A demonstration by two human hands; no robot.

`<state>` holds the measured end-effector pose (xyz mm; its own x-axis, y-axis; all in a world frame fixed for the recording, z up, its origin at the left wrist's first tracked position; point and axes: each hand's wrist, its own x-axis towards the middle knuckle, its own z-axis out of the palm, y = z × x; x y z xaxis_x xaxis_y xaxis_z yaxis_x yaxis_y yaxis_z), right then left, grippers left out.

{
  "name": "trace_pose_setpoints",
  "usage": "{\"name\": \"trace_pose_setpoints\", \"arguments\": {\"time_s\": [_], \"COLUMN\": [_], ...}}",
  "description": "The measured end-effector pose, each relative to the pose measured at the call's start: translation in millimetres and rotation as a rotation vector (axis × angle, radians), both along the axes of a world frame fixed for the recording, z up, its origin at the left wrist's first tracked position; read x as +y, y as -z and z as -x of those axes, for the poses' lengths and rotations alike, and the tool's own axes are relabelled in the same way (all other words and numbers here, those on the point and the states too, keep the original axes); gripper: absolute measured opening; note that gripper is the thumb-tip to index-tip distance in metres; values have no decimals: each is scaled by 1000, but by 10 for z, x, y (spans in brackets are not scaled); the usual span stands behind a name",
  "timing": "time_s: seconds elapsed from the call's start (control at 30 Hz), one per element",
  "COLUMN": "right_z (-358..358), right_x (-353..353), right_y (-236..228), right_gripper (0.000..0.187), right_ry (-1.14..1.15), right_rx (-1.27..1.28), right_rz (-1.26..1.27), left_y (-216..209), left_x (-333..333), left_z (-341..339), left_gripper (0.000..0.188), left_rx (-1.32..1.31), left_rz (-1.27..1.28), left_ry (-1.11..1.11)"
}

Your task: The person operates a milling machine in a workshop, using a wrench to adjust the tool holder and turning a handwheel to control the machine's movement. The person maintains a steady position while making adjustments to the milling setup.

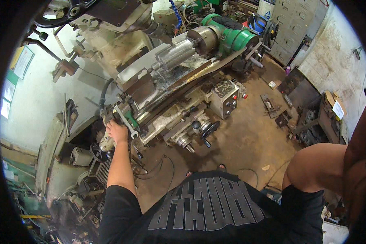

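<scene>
A person's left hand [117,132] closes around the wrench [127,120] at the near end of the lathe [171,110], reaching out to get purchase. The right hand is out of view, its bent arm raised beside the body. A metal cylinder [177,53] sits chucked above.

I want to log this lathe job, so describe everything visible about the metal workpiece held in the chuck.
The workpiece is a thick, silvery metal cylinder with a bright, ridged-looking surface. It lies horizontally, one end gripped in the chuck beside the green headstock, the other pointing toward the tool post. Shiny chips lie beneath it. No hand touches it; the left hand rests lower on the carriage.
</scene>
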<state>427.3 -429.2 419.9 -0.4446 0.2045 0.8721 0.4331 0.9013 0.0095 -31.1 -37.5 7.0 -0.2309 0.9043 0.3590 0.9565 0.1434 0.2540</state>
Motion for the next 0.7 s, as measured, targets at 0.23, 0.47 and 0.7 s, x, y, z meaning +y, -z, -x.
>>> {"name": "trace_pose_setpoints", "arguments": {"time_s": [0.23,0.47,0.7], "right_z": [15,52,179], "right_x": [46,98,184], "right_y": [-12,-6,-65], "right_gripper": [46,45,45], "right_ry": [-16,-29,-69], "right_rx": [-18,-30,-31], "right_rz": [-5,-2,33], "left_y": [22,18,-66], "left_x": [32,29,29], "left_z": [4,-28,-34], "left_gripper": [54,59,55], "left_rx": [9,21,28], "left_rz": [-13,-13,55], "left_ry": [2,-10,-8]}}
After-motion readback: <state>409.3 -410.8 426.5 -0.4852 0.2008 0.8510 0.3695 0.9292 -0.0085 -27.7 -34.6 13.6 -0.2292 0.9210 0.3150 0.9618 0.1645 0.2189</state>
